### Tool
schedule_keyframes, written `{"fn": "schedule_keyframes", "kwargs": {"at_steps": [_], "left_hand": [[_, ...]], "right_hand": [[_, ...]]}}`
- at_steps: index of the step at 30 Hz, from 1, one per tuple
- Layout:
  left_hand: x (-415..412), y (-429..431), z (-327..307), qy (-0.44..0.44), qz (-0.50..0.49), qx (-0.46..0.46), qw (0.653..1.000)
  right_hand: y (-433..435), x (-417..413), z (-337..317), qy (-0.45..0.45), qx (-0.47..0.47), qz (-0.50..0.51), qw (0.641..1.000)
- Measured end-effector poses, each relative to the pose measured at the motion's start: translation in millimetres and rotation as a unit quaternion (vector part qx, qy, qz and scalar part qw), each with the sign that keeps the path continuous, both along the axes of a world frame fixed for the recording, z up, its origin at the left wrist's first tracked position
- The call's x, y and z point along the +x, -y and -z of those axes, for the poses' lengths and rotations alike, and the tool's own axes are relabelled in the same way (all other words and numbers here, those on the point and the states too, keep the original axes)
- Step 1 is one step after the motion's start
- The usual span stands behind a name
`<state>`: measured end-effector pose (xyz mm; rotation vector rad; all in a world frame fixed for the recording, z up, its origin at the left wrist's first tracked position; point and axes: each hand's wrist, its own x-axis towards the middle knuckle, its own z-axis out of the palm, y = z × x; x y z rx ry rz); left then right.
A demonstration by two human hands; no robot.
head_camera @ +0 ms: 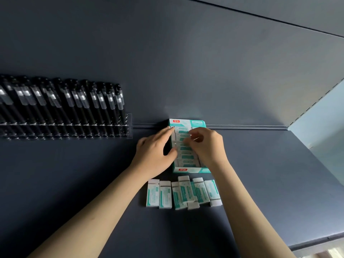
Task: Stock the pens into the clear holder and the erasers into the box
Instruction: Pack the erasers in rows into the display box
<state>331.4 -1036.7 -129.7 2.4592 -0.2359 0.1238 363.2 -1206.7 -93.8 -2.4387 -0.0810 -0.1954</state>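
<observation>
While the left hand (154,155) pressed fairly straight fingers against the box (188,122) wall, apparently steadying it, the right hand (206,146) pinched an eraser (183,135) among the packed rows; loose erasers (164,194) waited just before it, pens (55,105) already filling the clear holder (129,125)

The dark blue shelf (260,183) in front of me carries three things. A clear holder (129,125) packed with black pens (74,108) stands far to the left, against the back panel (186,71). An open teal-and-white eraser box (193,170) sits mid-shelf, also against that panel. Just nearer me lies a row of loose erasers (165,194), some overlapping.
</observation>
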Motion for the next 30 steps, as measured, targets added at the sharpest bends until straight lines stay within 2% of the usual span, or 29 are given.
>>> {"fn": "schedule_keyframes", "kwargs": {"at_steps": [3,6,10,17,20,26,30], "left_hand": [[-0.9,0.3,-1.3,0.009,0.000,0.001,1.000],[-1.4,0.6,-3.4,0.006,-0.003,0.007,1.000],[-2.5,0.2,-6.2,0.009,0.004,0.059,0.998],[-2.3,-1.4,-2.6,0.007,0.010,0.105,0.994],[-2.0,-0.9,-1.3,-0.002,0.011,0.092,0.996],[-2.1,-1.0,-0.4,-0.004,0.010,0.086,0.996],[-1.5,-1.7,0.5,0.001,0.012,0.089,0.996]], "right_hand": [[-1.8,1.4,2.9,-0.007,0.028,0.014,1.000],[-3.0,2.5,5.6,0.019,-0.020,-0.004,1.000],[3.1,-5.2,2.7,0.021,-0.020,-0.031,0.999],[40.3,-82.3,2.7,0.093,0.045,-0.043,0.994],[58.9,-106.4,20.0,0.068,0.071,-0.052,0.994],[69.5,-118.3,34.6,0.016,-0.019,-0.117,0.993],[76.6,-114.1,30.5,-0.022,-0.013,-0.129,0.991]]}}
